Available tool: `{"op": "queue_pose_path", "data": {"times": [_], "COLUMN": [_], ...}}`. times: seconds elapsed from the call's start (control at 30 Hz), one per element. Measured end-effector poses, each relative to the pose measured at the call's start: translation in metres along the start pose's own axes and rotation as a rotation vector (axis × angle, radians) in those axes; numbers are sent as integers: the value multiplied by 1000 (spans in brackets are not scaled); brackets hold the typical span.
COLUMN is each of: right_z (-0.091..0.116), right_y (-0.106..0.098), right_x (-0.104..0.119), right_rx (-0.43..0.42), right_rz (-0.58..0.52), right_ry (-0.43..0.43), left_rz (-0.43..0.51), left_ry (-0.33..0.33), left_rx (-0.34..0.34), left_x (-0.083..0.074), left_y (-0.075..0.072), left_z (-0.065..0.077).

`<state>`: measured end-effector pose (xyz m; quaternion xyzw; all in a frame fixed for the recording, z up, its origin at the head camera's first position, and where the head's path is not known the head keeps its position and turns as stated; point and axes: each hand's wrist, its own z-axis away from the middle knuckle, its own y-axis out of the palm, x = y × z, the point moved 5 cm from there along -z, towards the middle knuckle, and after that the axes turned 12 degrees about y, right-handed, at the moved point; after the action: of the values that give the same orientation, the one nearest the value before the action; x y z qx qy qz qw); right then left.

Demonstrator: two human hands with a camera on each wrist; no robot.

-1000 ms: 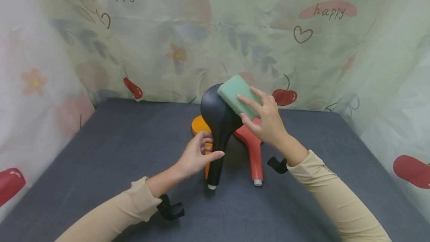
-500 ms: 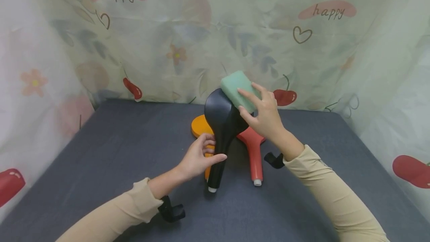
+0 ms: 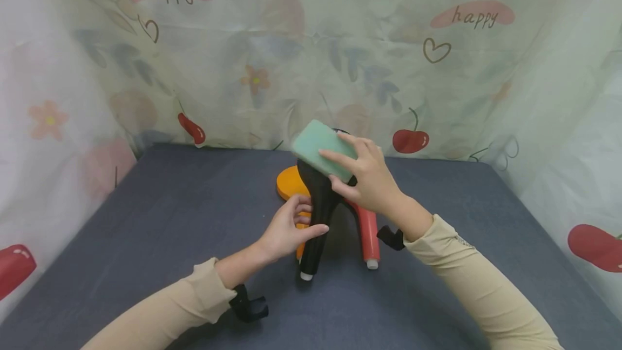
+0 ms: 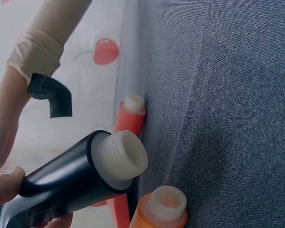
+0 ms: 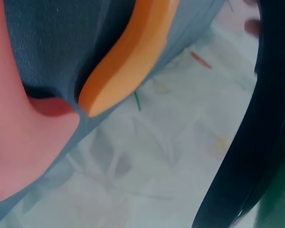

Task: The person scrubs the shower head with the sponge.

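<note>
My left hand [image 3: 286, 231] grips the handle of a black shower head [image 3: 320, 199], which is tilted up with its round head away from me. In the left wrist view its white threaded end points outward, thumb and fingers around the black handle [image 4: 61, 175]. Between the thumb and fingers of my right hand [image 3: 371, 180] is a pale green sponge [image 3: 318, 147], laid over the round head and hiding most of it. A green strip of sponge [image 5: 281, 194] shows beside the black head in the right wrist view.
Behind the black one, an orange shower head [image 3: 290, 183] lies on the dark grey table [image 3: 194, 209], partly hidden. To its right is a red shower head [image 3: 370, 236], its head covered by my right hand. A printed curtain [image 3: 218, 69] encloses the back and sides.
The sponge first shifted slightly up and right, then swept down and left across the round head. The black shower head has moved slightly right; my left hand keeps its grip.
</note>
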<state>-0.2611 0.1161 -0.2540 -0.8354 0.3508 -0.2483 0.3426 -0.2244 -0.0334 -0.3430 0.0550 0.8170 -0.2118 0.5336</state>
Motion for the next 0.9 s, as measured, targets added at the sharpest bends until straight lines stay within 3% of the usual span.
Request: {"op": "queue_pose_path", "data": {"times": [0.13, 0.23, 0.33, 0.43, 0.57, 0.67, 0.77, 0.9], "right_z": [-7, -10, -7, 0, 12, 18, 20, 18], "right_y": [-4, -4, 0, 6, 12, 13, 11, 3], "right_x": [-17, -23, -16, 0, 23, 30, 24, 2], "right_rx": [-22, -24, -11, -12, -37, -46, -46, -50], "right_rz": [-27, -34, -26, -5, 39, 62, 63, 29], "right_ry": [174, 238, 192, 60, -135, -208, -187, -47], "left_rz": [-2, 0, 0, -6, -19, -32, -23, 23], "left_ry": [8, 7, 4, 5, 54, 82, 46, -33], "left_rx": [10, 10, 10, 2, -8, -16, -34, -55], "left_x": [-1, -1, 0, 1, 0, -1, 1, 4], "left_y": [1, 2, 2, 2, 0, -1, -2, -4], "left_z": [1, 1, 1, 1, 0, -1, -1, -1]}}
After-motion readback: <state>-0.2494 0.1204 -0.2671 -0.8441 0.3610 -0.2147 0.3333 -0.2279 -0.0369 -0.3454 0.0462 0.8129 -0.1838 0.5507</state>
